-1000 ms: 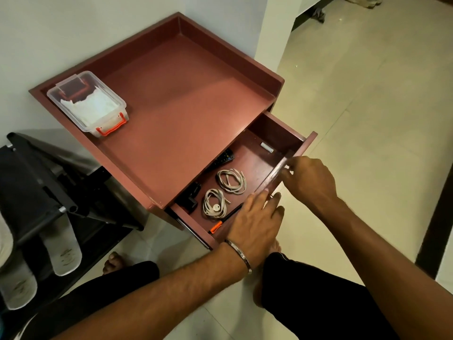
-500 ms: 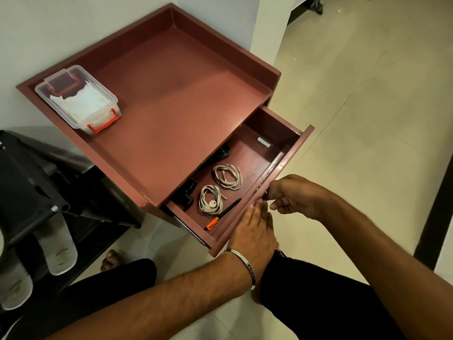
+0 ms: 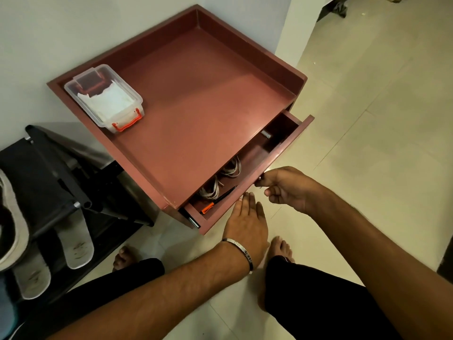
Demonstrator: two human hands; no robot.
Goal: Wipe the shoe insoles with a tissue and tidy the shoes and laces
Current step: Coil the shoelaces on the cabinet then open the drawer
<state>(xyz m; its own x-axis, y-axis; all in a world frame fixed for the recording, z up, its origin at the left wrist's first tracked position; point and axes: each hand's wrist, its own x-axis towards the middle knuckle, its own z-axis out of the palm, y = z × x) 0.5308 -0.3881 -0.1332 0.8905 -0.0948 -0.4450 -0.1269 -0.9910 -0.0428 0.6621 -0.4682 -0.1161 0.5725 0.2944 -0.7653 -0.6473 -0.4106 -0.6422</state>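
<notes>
- Red-brown wood makes up the little table [image 3: 196, 114], and its drawer [image 3: 277, 153] is open only a small way.
- Right hand [image 3: 286, 190] is curled up at the drawer front. Its fingertips pinch a small knob under the front edge.
- Left hand [image 3: 247, 222] is flat with straight fingers. It holds nothing, and its fingertips touch the bottom of the drawer front, just beside the right hand.
- Two coiled laces [image 3: 220, 180] lie inside the drawer, just past the fingers of both hands.
- An orange and black pen [image 3: 215, 201] lies next to the laces, close to the left fingertips.
- A clear box [image 3: 105, 96] with white tissues [image 3: 107, 100] sits on the table top, far up and to the left of both hands.
- Pale insoles [image 3: 76, 244] hang on a black shoe rack [image 3: 49, 173], well off to the left of the left hand.
- A silver bangle [image 3: 241, 251] is on the left wrist.
</notes>
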